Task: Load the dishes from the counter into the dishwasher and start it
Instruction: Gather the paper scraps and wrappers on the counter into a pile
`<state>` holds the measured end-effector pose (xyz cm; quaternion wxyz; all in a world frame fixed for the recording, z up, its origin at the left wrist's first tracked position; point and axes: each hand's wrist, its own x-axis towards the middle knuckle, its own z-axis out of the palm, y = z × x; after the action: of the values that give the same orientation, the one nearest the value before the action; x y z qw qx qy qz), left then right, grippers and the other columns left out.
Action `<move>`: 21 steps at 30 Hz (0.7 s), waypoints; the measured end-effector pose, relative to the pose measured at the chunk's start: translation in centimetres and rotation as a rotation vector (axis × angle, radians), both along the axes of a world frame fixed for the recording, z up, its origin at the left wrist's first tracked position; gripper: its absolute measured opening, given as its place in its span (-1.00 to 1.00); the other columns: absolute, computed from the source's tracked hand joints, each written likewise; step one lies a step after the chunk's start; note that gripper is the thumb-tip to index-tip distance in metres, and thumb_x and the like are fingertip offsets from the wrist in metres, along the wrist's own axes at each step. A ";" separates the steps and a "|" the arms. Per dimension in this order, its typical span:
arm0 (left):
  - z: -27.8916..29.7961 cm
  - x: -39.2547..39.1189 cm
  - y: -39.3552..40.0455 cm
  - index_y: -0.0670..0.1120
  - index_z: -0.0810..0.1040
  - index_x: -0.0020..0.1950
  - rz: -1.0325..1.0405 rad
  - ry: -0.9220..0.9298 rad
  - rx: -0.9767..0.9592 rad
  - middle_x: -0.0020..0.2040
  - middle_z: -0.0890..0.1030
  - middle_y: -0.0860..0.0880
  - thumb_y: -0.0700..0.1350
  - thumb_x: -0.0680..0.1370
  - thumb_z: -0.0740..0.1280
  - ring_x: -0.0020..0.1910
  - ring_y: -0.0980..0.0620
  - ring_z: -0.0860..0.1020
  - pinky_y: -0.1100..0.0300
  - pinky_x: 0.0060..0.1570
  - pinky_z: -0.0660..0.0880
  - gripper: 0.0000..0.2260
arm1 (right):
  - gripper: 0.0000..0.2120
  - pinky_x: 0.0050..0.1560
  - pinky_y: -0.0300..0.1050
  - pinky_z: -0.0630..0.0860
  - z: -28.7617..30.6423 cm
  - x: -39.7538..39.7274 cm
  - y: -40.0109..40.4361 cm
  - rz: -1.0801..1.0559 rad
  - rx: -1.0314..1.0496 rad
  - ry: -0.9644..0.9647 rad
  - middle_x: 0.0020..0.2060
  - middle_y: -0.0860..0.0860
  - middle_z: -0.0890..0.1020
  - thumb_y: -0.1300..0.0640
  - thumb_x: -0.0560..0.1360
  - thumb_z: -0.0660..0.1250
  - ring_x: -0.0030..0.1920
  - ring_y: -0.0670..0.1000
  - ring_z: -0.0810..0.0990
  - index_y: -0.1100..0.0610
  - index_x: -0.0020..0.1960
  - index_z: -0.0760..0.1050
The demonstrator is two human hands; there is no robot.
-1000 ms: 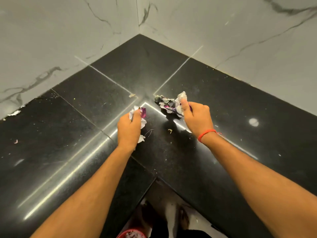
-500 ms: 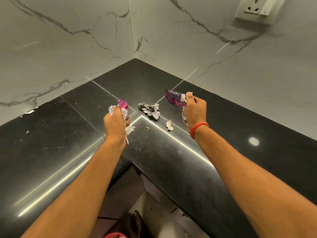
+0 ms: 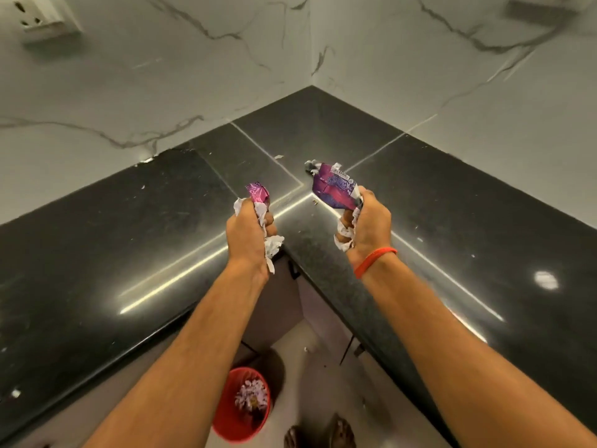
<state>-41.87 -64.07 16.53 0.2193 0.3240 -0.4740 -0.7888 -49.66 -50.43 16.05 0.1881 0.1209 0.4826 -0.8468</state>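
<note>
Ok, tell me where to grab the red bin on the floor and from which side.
Grip the red bin by its open rim, coming straight down from above. It stands upright on the floor between the two runs of the black counter, mouth up with litter inside, so its top edge is the clearest hold. Both hands are full of scraps; empty one first.

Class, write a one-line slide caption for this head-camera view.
Left hand and right hand hold crumpled wrappers above black counter; red bin below.
</note>
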 end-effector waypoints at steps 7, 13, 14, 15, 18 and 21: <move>-4.9 8.9 -1.8 0.03 0.30 -0.29 0.126 -0.148 0.044 -0.44 0.25 0.06 -0.09 0.69 0.13 -0.53 0.14 0.17 0.34 -0.56 0.10 -0.67 | -0.55 -0.47 -0.26 0.03 -7.1 9.8 -5.1 0.187 0.046 -0.210 -0.61 -0.04 0.18 0.11 0.59 0.25 -0.64 -0.05 0.14 0.01 -0.48 0.37; -15.4 19.2 -4.3 0.02 0.32 -0.34 0.294 -0.377 0.321 -0.46 0.31 0.05 -0.10 0.68 0.17 -0.58 0.17 0.21 0.35 -0.63 0.15 -0.63 | -0.72 -0.52 -0.28 0.20 -18.2 19.5 -8.2 0.261 0.234 -0.444 -0.60 -0.02 0.35 0.07 0.62 0.27 -0.62 -0.06 0.30 0.16 -0.24 0.50; -17.4 20.6 -4.7 0.02 0.31 -0.34 0.305 -0.408 0.387 -0.47 0.30 0.06 -0.10 0.68 0.17 -0.60 0.18 0.20 0.36 -0.64 0.13 -0.63 | -0.71 -0.55 -0.29 0.22 -20.0 20.9 -8.5 0.255 0.254 -0.485 -0.62 -0.03 0.36 0.07 0.63 0.27 -0.64 -0.06 0.32 0.17 -0.22 0.50; -19.3 21.9 -4.9 0.03 0.30 -0.35 0.304 -0.446 0.424 -0.49 0.29 0.08 -0.10 0.68 0.17 -0.61 0.18 0.19 0.37 -0.65 0.11 -0.63 | -0.69 -0.57 -0.30 0.21 -21.4 22.1 -8.8 0.256 0.282 -0.520 -0.63 -0.04 0.36 0.04 0.64 0.26 -0.66 -0.07 0.31 0.16 -0.22 0.50; -25.5 25.3 -5.6 0.02 0.30 -0.34 0.291 -0.578 0.469 -0.54 0.30 0.11 -0.11 0.67 0.19 -0.66 0.18 0.20 0.37 -0.66 0.13 -0.64 | -0.63 -0.53 -0.34 0.16 -27.3 26.0 -9.8 0.262 0.399 -0.647 -0.64 -0.04 0.31 -0.04 0.64 0.25 -0.67 -0.06 0.24 0.11 -0.28 0.47; -31.8 28.2 -6.0 -0.01 0.37 -0.28 0.262 -0.707 0.523 -0.54 0.41 0.08 -0.08 0.70 0.18 -0.68 0.15 0.31 0.40 -0.64 0.21 -0.67 | -0.65 -0.55 -0.33 0.19 -33.5 28.9 -10.3 0.216 0.481 -0.738 -0.63 -0.05 0.35 0.00 0.62 0.28 -0.65 -0.05 0.28 0.11 -0.30 0.48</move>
<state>-13.69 -70.07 -15.25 0.0528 0.6749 -0.2599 -0.6886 -20.72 -60.74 -17.42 0.4015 0.4040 0.5759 -0.5864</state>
